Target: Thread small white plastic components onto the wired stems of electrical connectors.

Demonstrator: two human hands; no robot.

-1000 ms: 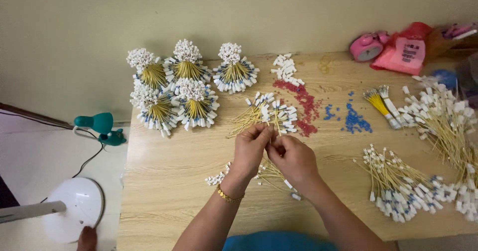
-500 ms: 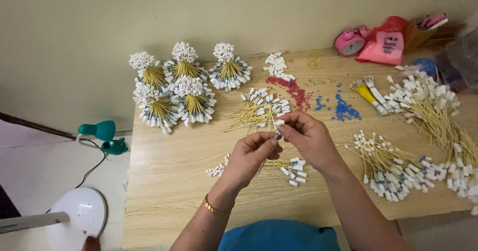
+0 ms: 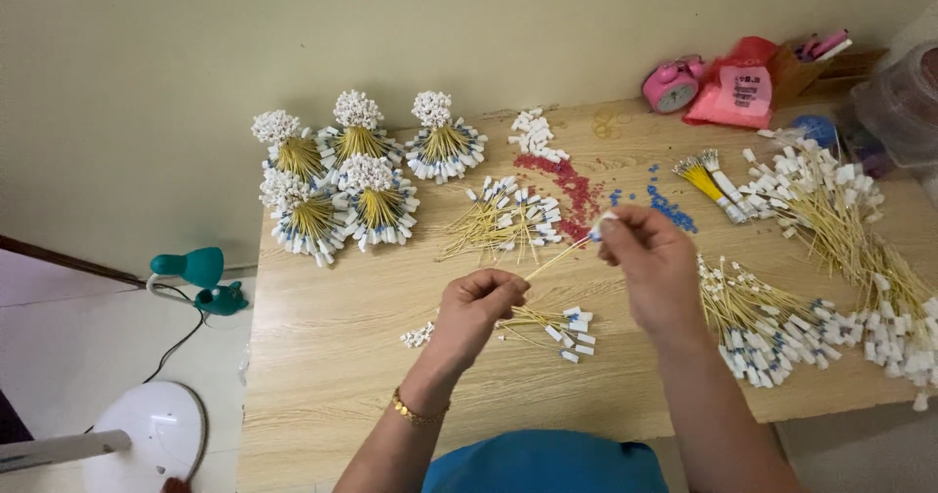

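Observation:
My left hand pinches the near end of a thin yellow wire above the wooden table. My right hand grips the wire's far end, where a small white connector sits. Just beyond my left hand lies a small heap of yellow wires with white connectors. A loose fan of finished wires lies farther back.
Several tied bundles of wires stand at the back left. Red beads and blue beads are scattered mid-table. Large piles of wires fill the right side. A pink clock and red bag sit at the back. A green lamp stands left of the table.
My hands have drawn apart, stretching one yellow wire between them. The right hand moved up and right; the left hand dropped nearer the table's front.

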